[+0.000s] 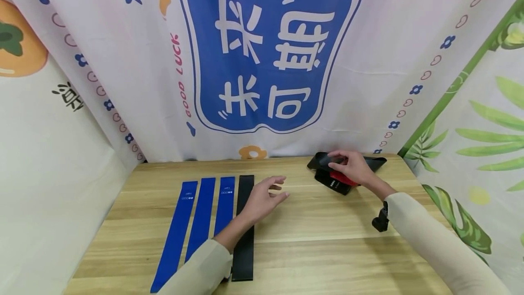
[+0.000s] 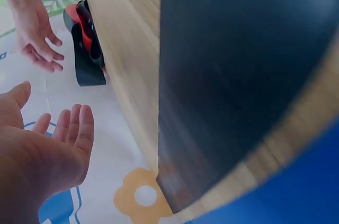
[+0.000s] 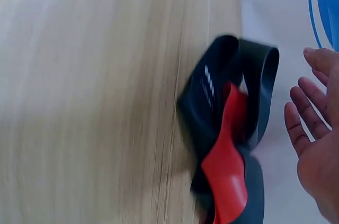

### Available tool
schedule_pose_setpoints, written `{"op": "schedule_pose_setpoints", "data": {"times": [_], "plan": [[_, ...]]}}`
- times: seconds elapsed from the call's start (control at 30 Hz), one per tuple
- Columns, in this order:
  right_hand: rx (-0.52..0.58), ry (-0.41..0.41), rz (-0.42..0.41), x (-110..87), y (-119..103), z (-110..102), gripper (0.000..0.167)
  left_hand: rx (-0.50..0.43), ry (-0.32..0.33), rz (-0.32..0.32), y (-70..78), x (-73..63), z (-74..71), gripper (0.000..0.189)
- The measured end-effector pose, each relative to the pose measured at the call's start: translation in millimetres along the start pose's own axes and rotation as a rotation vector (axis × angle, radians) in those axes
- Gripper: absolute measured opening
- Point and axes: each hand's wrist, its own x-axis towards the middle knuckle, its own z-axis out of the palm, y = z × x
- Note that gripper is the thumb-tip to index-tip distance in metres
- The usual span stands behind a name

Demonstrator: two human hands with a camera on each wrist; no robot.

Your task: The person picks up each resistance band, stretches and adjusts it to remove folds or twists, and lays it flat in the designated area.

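Observation:
My left hand (image 1: 262,200) hovers beside the upper part of a flat black resistance band (image 1: 244,258), fingers loosely bent with nothing between them. Left of that band lie three blue resistance bands: the outer one (image 1: 175,236), the middle one (image 1: 203,215) and the inner one (image 1: 224,204), partly hidden by my left arm. Over at the back right, my right hand (image 1: 355,167) is above a loose heap of black bands (image 3: 204,97) and a red band (image 3: 225,173). In the right wrist view its fingers are spread and apart from the heap.
All the bands lie on a wooden table (image 1: 311,245). A printed white cloth (image 1: 163,135) hangs along the table's back edge, and patterned cloth (image 1: 483,149) covers the right side. A dark wrist camera (image 1: 381,217) sits on my right wrist.

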Motion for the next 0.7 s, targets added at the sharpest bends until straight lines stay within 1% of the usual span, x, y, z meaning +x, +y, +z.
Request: {"op": "schedule_pose_setpoints", "data": {"times": [0.1, 0.37, 0.53, 0.63, 0.7], "plan": [[-0.021, -0.011, 0.025, 0.4, 9, -6, 0.033, -0.026, 0.017, -0.021, -0.4, 7.3, 5.4, 0.051], [-0.059, -0.033, 0.074, 3.4, 27, -19, 0.037, -0.107, 0.060, -0.033, 0.6, 26.8, 21.2, 0.049], [-0.081, -0.053, 0.107, 6.3, 38, -25, 0.038, -0.179, 0.073, -0.081, 3.2, 40.4, 33.5, 0.051], [-0.096, -0.072, 0.129, 7.5, 42, -29, 0.040, -0.188, 0.079, -0.102, 5.2, 50.0, 43.8, 0.054], [-0.106, -0.078, 0.143, 8.2, 44, -31, 0.041, -0.172, 0.080, -0.120, 5.8, 57.7, 52.1, 0.056]]}}
